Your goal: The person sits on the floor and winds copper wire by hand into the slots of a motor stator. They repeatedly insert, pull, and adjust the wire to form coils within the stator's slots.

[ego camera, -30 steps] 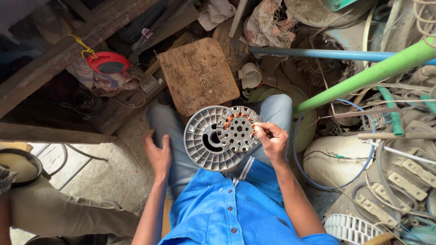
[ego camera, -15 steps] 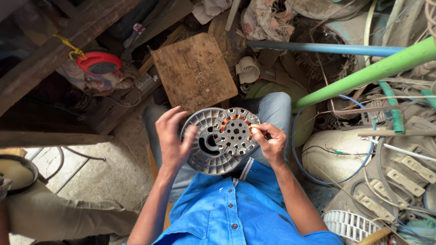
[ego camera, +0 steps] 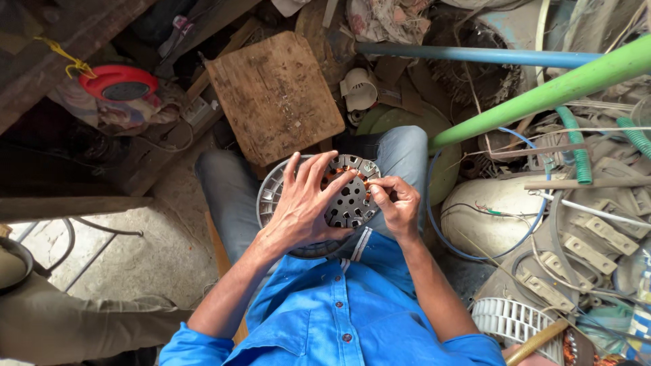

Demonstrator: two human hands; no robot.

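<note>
Left hand (ego camera: pixel 305 203) spread flat over a slotted motor stator (ego camera: pixel 349 196), right hand (ego camera: pixel 397 203) pinching copper wire (ego camera: pixel 366 181) at its rim; threading that slot likely demands steady tension.

Both hands meeting over the lap.
Left hand (ego camera: pixel 305 203) lies flat, fingers spread; right hand (ego camera: pixel 397 203) curls, fingertips pinched together.

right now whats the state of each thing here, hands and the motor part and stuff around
left hand: open, fingers spread flat on the stator
right hand: pinching at the stator's rim
stator: flat on the round housing, slots up
round housing: resting on the lap
wooden board: lying flat, bare
green pipe: slanted, untouched
</note>
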